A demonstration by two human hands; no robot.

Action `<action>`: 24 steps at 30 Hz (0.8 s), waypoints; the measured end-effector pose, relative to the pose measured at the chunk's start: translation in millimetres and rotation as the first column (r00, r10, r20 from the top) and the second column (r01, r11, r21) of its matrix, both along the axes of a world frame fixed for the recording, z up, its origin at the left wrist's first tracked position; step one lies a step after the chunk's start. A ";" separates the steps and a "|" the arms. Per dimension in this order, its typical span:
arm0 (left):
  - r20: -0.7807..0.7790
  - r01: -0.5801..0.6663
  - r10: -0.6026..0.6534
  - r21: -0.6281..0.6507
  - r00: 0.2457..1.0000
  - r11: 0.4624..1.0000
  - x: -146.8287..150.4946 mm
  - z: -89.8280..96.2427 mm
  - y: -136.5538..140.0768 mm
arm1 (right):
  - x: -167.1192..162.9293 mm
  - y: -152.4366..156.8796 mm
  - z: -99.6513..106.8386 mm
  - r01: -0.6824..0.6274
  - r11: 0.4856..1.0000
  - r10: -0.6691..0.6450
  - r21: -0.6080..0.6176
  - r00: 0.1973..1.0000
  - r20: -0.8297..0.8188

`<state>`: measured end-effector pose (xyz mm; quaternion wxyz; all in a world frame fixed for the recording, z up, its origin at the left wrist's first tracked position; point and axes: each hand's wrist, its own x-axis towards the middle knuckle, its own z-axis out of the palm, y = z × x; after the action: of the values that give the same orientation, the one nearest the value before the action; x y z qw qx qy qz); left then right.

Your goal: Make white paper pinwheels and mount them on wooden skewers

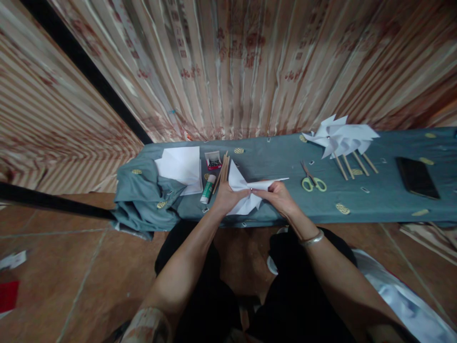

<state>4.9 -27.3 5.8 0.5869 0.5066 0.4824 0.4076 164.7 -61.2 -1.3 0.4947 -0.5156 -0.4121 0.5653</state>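
A white paper pinwheel is held between my two hands over the cloth-covered bench. My left hand grips its left side, thumb pressed toward the centre. My right hand pinches the right side, its thumb also at the middle, where a small shiny pin head shows. The fingers under the paper are partly hidden. Just left of my left hand lie several thin wooden sticks, a green and white glue stick and a small red box of pins.
White paper sheets lie at the bench's left. Yellow-green handled scissors rest right of my hands. Farther right are several finished pinwheels on sticks and a dark phone. A patterned curtain hangs behind the bench.
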 end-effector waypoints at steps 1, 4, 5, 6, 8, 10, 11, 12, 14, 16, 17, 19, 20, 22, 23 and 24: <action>0.002 0.002 -0.002 0.000 1.000 1.000 -0.2 -0.6 0.1 | -0.2 0.0 -0.2 0.001 1.000 -0.001 0.004 1.000 0.005; 0.014 0.014 -0.014 0.006 1.000 1.000 -1.2 -2.8 0.7 | -0.3 0.8 -1.5 0.017 0.999 -0.018 0.030 0.999 0.029; 0.016 0.017 -0.017 0.009 1.000 1.000 -1.5 -3.5 1.0 | -0.1 1.3 -2.2 0.022 0.999 -0.024 0.039 0.999 0.042; 0.018 0.019 -0.019 0.010 1.000 1.000 -1.8 -4.2 1.3 | 0.1 1.9 -2.9 0.026 0.999 -0.029 0.046 0.998 0.056; 0.029 0.026 -0.026 0.008 0.999 1.000 -2.5 -5.5 2.0 | 0.4 3.4 -3.9 0.036 0.998 -0.040 0.055 0.996 0.074; 0.047 0.029 -0.029 0.006 0.998 1.000 -3.3 -7.2 3.1 | 0.4 4.9 -4.2 0.040 0.998 -0.044 0.048 0.997 0.070; 0.057 0.027 -0.028 0.010 0.998 1.000 -3.7 -8.3 3.8 | 0.2 5.6 -4.2 0.039 0.998 -0.041 0.040 0.997 0.061; 0.064 0.024 -0.025 0.018 0.998 1.000 -4.1 -9.6 4.5 | -0.2 6.1 -4.1 0.033 0.999 -0.034 0.029 0.998 0.049; 0.077 0.006 -0.009 0.040 0.997 0.999 -4.8 -12.1 5.6 | -1.0 6.8 -4.1 0.019 1.000 -0.019 0.010 1.000 0.024; 0.092 -0.011 0.006 0.047 0.996 0.999 -5.2 -13.7 6.0 | -1.6 7.0 -4.5 0.019 1.000 -0.019 -0.001 1.000 0.005; 0.103 -0.016 0.011 0.041 0.995 0.999 -5.4 -13.8 5.7 | -1.7 6.9 -4.9 0.021 1.000 -0.021 -0.005 1.000 -0.002; 0.132 -0.008 0.007 0.014 0.991 1.000 -5.8 -12.5 4.5 | -1.7 6.8 -5.6 0.021 1.000 -0.021 -0.013 1.000 -0.014; 0.145 0.003 -0.003 -0.003 0.989 1.000 -6.0 -11.1 3.7 | -1.5 6.8 -5.9 0.016 1.000 -0.016 -0.017 1.000 -0.018; 0.159 0.015 -0.010 -0.029 0.987 0.999 -6.6 -7.6 1.9 | -1.3 6.6 -6.2 0.010 1.000 -0.010 -0.023 1.000 -0.021; 0.161 0.012 -0.006 -0.040 0.987 0.999 -7.0 -5.8 1.1 | -1.4 6.6 -6.2 0.009 1.000 -0.009 -0.023 1.000 -0.021; 0.163 0.005 0.003 -0.049 0.987 0.999 -7.5 -4.3 0.3 | -1.6 6.5 -6.2 0.007 1.000 -0.007 -0.020 1.000 -0.020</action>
<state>-2.5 -27.0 1.5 0.6367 0.4573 0.4425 0.4355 163.1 -54.7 -7.4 0.4956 -0.5162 -0.3995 0.5730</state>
